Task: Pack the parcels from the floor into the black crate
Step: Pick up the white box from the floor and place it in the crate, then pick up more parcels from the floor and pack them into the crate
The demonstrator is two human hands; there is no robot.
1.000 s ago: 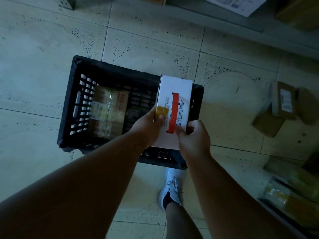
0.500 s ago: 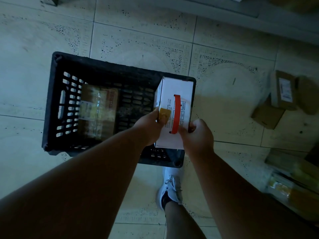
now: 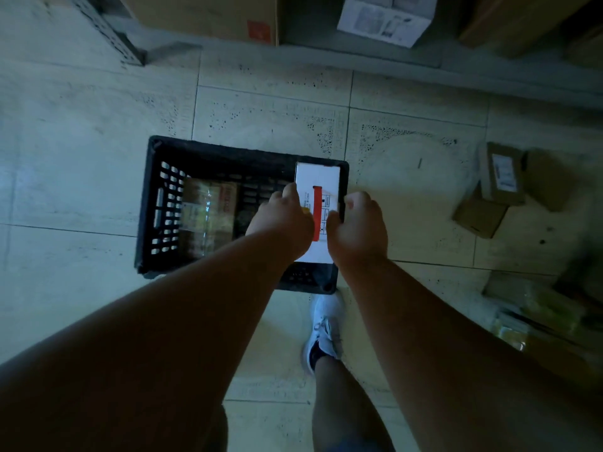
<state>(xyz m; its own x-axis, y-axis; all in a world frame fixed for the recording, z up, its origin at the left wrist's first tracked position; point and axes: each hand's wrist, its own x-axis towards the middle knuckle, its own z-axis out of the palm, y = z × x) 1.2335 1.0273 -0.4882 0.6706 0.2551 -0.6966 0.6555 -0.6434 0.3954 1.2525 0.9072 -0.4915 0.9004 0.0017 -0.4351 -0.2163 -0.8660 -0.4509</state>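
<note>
The black crate [image 3: 225, 151] stands on the tiled floor in the middle of the head view. A white box with a red stripe [image 3: 318, 181] sits inside its right end, against the right wall. My left hand [image 3: 283, 220] grips the box's left side and my right hand [image 3: 357, 230] grips its right side. A brown parcel wrapped in clear film [image 3: 208, 213] lies on the crate's bottom at the left. Several brown cardboard parcels [image 3: 499, 177] lie on the floor to the right.
Shelving with cardboard boxes [image 3: 208, 14] and a white box [image 3: 385, 17] runs along the top edge. Yellowish wrapped packages [image 3: 538, 318] lie at the lower right. My white shoe [image 3: 324, 331] stands just below the crate's near right corner.
Both hands have lowered the white box down into the crate's right end. The view has pulled back, showing the shelving above.
</note>
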